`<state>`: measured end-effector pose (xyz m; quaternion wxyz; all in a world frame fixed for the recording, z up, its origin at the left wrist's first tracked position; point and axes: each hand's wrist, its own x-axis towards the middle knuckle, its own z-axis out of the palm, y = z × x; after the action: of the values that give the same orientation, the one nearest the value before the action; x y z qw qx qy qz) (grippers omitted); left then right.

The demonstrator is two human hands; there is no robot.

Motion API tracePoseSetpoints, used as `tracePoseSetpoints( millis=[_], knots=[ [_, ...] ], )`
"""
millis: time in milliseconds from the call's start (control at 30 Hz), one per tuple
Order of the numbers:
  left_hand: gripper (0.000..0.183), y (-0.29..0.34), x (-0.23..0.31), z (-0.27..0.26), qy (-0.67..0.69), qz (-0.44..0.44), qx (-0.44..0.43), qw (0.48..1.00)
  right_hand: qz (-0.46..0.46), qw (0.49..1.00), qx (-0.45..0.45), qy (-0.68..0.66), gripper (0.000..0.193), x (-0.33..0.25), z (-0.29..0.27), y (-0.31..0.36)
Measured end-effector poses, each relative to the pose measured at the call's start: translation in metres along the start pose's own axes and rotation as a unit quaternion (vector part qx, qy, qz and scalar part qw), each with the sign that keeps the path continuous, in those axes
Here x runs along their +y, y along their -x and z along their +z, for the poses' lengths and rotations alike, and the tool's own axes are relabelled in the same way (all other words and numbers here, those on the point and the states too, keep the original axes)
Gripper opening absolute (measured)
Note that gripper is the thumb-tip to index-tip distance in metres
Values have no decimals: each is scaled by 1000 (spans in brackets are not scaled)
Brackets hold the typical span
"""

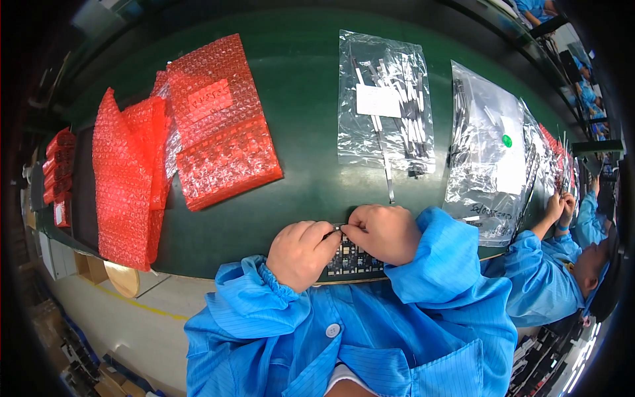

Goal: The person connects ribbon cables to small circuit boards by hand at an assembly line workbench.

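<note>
A dark circuit board panel (357,260) with rows of small parts lies at the table's near edge, partly covered by my hands. My left hand (301,255) is closed, thumb and forefinger pinched at the board's far left edge. Against it, fingertips nearly touching, my right hand (385,233) is closed in a pinch too. What sits between the fingertips is too small and hidden to make out. Just beyond my right hand, a thin flat cable (388,177) sticks out of a clear plastic bag (350,142) holding several black and white flat cables.
Red bubble-wrap packages (225,119) and a loose red bubble-wrap sheet (126,192) lie left on the green table (304,119). At right are more clear bags (486,145). A co-worker in blue (542,278) sits close on the right. Small red packs (59,169) stand far left.
</note>
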<state>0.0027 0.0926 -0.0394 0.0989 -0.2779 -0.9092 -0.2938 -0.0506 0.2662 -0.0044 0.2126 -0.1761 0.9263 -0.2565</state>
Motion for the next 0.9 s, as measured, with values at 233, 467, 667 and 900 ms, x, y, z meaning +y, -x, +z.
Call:
tracePoseSetpoints(
  millis=[233, 467, 667, 900],
  knots=[
    [22, 0, 0, 0, 4, -5, 0, 1000, -6, 1000, 20, 10, 15, 2, 4, -1],
    [22, 0, 1, -1, 0, -4, 1, 1000, -7, 1000, 23, 20, 15, 2, 4, -1],
    [22, -1, 2, -1, -5, -5, 1, 1000, -13, 1000, 9, 4, 16, 3, 3, -3],
    [23, -2, 0, -1, 3, -5, 4, 1000, -2, 1000, -7, 14, 16, 4, 4, -5]
  ],
)
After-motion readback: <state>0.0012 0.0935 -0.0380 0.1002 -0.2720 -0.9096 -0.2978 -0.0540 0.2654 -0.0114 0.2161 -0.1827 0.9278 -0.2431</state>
